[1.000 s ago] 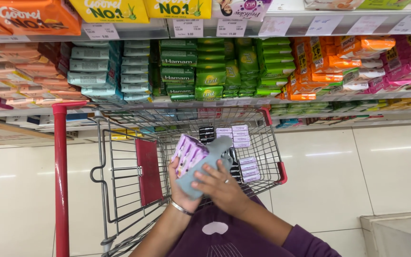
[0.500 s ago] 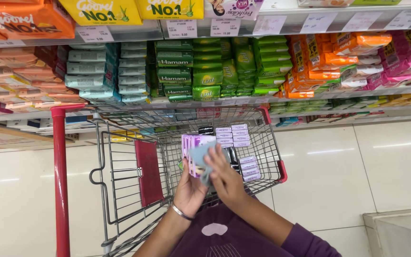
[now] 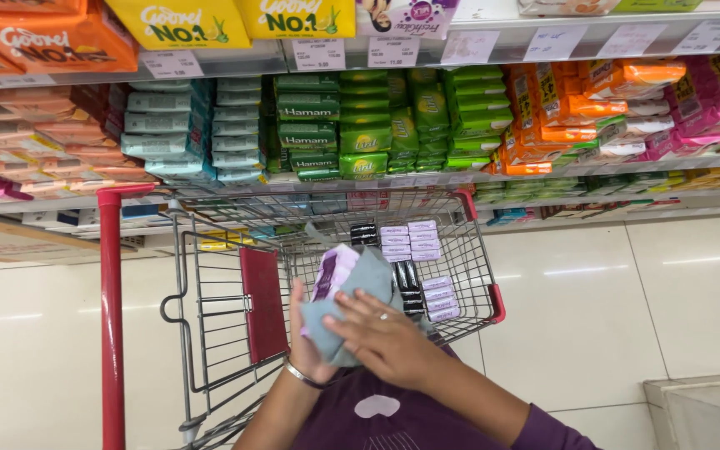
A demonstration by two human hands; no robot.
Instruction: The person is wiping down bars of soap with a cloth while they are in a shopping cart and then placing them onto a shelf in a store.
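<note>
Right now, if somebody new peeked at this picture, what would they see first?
Probably the two hands in the middle: the left hand holds a purple soap pack while the right hand presses a grey-blue cloth over it. Just behind them is a wire shopping cart with a red handle, with small purple and black soap packs lying inside. Above it, shelves are crammed with green, orange and pink packs.

Green soap boxes (image 3: 360,125) fill the shelf; lilac packs (image 3: 408,242) lie in the cart.
</note>
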